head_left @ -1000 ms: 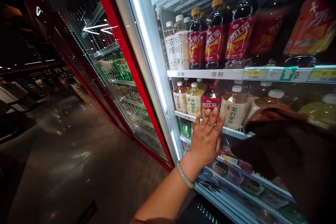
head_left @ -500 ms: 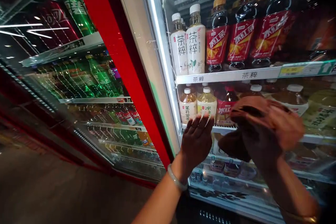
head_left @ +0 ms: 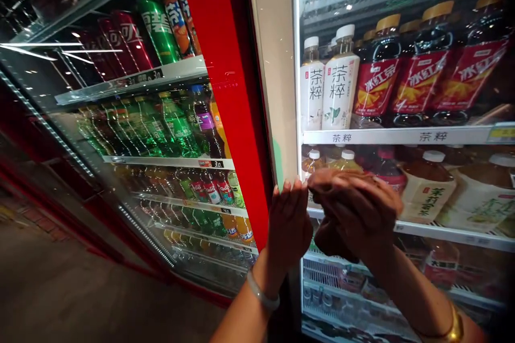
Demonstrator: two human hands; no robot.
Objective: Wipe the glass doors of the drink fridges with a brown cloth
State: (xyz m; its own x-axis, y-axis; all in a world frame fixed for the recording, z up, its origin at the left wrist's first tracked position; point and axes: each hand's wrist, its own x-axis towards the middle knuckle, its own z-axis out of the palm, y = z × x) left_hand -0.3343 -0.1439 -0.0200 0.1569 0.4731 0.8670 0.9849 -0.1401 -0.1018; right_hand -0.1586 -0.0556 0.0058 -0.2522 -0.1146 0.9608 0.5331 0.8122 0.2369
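My left hand [head_left: 288, 225], with a pale bangle on its wrist, lies with fingers stretched upward against the cream frame [head_left: 277, 91] at the edge of a drinks cooler. Just to its right, my right hand [head_left: 362, 214] is wrapped round a bunched brown cloth [head_left: 332, 236] in front of the glass; a gold bracelet circles that wrist. Behind the cloth, bottles on the middle shelf are partly hidden. White-labelled tea bottles [head_left: 340, 83] and red-labelled bottles [head_left: 377, 80] stand on the shelf above.
A red cooler frame [head_left: 225, 80] runs down the middle. Left of it, a second glass-fronted cooler holds cans [head_left: 156, 32] and green bottles [head_left: 177, 123] on shelves. Dark floor [head_left: 100, 284] shows at the lower left.
My right hand has moved left with the cloth, close beside my left hand. My left hand has shifted from in front of the bottles to the cooler frame. The view has swung left.
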